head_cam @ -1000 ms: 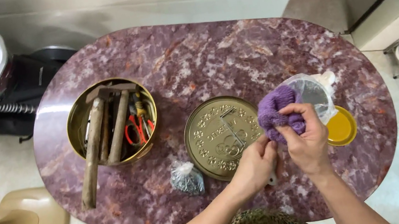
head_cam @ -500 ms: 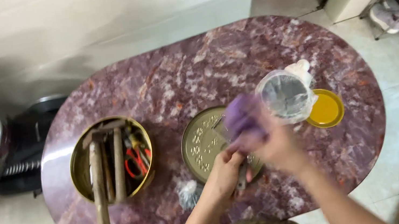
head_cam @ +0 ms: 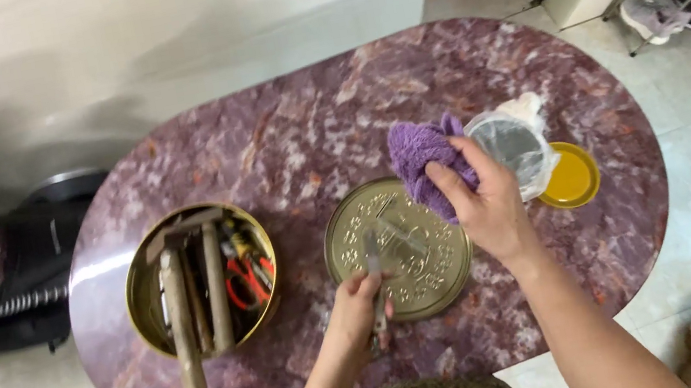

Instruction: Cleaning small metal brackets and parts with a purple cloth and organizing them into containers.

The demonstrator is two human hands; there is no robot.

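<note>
landmark: round gold tin lid (head_cam: 397,248), lying flat mid-worktop (head_cam: 279,139), everything else placed off it

just changed: a second back both hands bunched together right of the lid, rubbing cloth on a small metal tool; now split apart, cloth lifted off the tool, so looks like the wipe on that piece paused or wrapped up

left hand (head_cam: 353,301): at the lid's near edge, fingers closed round a slim metal tool (head_cam: 372,265) with its tip poking over the lid; kinda blurry, could be a small wrench or a file, can't call it

right hand (head_cam: 484,203): over the lid's right rim, clamped on a purple cloth (head_cam: 422,157) bunched up just above-right of the lid

on the lid: another thin metal piece (head_cam: 405,235) lying across the embossed face

open gold tin (head_cam: 200,277): left of the lid, packed with wooden-handled hammers, red-handled pliers or cutters, other bits too jumbled to sort

clear plastic container (head_cam: 513,150): right of the lid, behind the right hand, white stuff at its far side

yellow lid (head_cam: 568,178): further right, touching that container
</note>
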